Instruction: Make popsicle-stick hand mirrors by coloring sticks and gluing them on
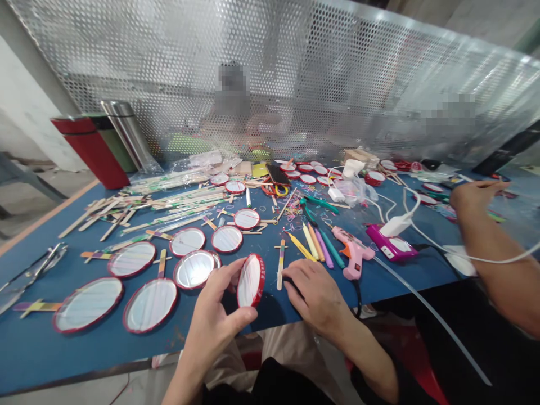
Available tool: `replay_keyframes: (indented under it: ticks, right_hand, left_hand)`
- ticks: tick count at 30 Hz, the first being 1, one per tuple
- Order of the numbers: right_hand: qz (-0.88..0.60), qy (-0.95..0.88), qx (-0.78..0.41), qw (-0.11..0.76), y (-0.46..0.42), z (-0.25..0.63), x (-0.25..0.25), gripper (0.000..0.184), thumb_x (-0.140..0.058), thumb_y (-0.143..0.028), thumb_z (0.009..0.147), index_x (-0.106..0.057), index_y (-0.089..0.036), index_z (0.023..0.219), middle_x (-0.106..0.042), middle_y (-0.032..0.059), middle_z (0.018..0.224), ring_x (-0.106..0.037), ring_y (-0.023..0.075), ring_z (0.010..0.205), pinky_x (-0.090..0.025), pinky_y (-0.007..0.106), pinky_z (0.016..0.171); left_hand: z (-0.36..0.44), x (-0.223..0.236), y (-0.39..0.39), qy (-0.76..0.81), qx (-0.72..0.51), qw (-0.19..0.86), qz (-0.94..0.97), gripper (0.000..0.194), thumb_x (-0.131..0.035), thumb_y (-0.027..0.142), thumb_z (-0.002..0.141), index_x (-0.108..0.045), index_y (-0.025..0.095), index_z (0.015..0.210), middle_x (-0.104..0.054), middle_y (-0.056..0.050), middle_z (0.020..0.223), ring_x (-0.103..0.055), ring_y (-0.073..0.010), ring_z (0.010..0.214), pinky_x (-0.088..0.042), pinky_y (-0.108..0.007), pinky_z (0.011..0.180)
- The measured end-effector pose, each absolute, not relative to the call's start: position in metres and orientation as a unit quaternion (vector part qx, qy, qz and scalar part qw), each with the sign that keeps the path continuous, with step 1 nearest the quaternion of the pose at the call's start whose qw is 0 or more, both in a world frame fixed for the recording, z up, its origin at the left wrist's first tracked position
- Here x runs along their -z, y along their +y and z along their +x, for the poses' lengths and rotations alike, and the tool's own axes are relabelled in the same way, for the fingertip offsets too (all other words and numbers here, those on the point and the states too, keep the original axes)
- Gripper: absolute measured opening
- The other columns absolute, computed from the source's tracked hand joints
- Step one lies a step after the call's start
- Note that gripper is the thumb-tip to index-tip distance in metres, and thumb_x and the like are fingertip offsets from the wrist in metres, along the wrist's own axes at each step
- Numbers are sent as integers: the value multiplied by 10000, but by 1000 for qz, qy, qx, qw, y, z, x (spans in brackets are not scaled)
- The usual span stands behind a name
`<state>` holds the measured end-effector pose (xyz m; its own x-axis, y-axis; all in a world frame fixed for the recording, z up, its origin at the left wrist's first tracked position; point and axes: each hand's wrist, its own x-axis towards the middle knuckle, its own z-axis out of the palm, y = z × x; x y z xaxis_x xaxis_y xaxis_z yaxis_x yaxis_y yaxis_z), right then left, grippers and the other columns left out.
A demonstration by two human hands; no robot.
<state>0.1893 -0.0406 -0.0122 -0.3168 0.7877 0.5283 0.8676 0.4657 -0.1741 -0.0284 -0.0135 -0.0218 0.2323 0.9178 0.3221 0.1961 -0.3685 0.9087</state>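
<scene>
Between the thumb and fingers of my left hand [225,298], a round red-rimmed lid [250,281] is held on edge, tilted above the table's front edge. Its pale, shiny face points right and toward me. My right hand [314,295] rests low over the table, fingers loosely bent, with a gap between thumb and forefinger. Those fingertips are at the lower end of a coloured craft stick [280,264] that has a short crosspiece; a firm grip on it does not show. Left of my hands lie several similar lids with stick handles, among them a large lid [89,305].
Right of my right hand lie several coloured pens [317,243], a pink glue gun [353,252] and a purple power strip [390,243] with white cables. Loose craft sticks [113,211] and flasks [95,152] are at the left. Another person's arm [489,242] reaches in from the right.
</scene>
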Motion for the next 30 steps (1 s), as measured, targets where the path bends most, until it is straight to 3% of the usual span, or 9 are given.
replay_keyframes:
  ticks: [6, 10, 13, 17, 20, 24, 30]
  right_hand:
    - [-611, -672, 191, 374, -67, 234, 7, 213, -510, -227, 968, -602, -191, 778, -633, 35, 698, -587, 165, 683, -452, 288, 693]
    - [-712, -566, 297, 291, -84, 273, 9, 333, -504, -365, 970, -619, -179, 719, -643, 58, 681, -590, 190, 674, -405, 295, 648]
    - [-828, -496, 187, 183, -78, 282, 8, 425, -522, -531, 914, -632, -197, 675, -665, 63, 690, -611, 208, 653, -336, 293, 563]
    - [-908, -408, 23, 87, -53, 280, -4, 457, -499, -632, 844, -661, -215, 751, -705, 111, 773, -644, 268, 719, -319, 306, 586]
    - [-914, -397, -20, 83, -41, 286, -11, 377, -506, -575, 806, -667, -235, 783, -707, 100, 790, -644, 271, 738, -326, 306, 599]
    - [-912, -396, -38, 98, -39, 296, -10, 295, -517, -460, 764, -590, -231, 592, -659, 72, 648, -618, 246, 679, -336, 297, 590]
    - [-912, -379, -42, 154, -42, 299, -6, 229, -539, -420, 726, -603, -223, 630, -653, 72, 616, -609, 259, 682, -342, 306, 594]
  left_hand:
    - [-30, 14, -12, 355, -407, 380, 751, 755, -595, 786, 684, -625, 284, 1248, -673, -63, 987, -602, -243, 836, -494, -336, 720]
    - [-26, 8, -13, 308, -340, 372, 807, 864, -562, 850, 610, -648, 237, 1213, -684, -86, 959, -601, -263, 851, -518, -373, 736]
    - [-23, 10, -13, 286, -301, 343, 843, 899, -601, 842, 580, -653, 194, 1201, -682, -121, 987, -586, -290, 912, -527, -418, 775]
    - [-20, 13, -11, 270, -268, 297, 876, 886, -665, 793, 593, -642, 141, 1192, -690, -152, 1029, -579, -310, 951, -513, -478, 829]
    - [-19, 12, -12, 261, -251, 286, 887, 856, -702, 754, 601, -622, 146, 1197, -693, -138, 1038, -587, -296, 950, -514, -469, 838]
    - [-17, 9, -14, 269, -235, 271, 894, 778, -755, 687, 617, -620, 148, 1162, -671, -136, 1058, -600, -280, 931, -516, -457, 824]
    - [-15, 15, -15, 254, -231, 227, 911, 824, -771, 697, 578, -617, 139, 1164, -654, -185, 1223, -595, -353, 1067, -446, -563, 934]
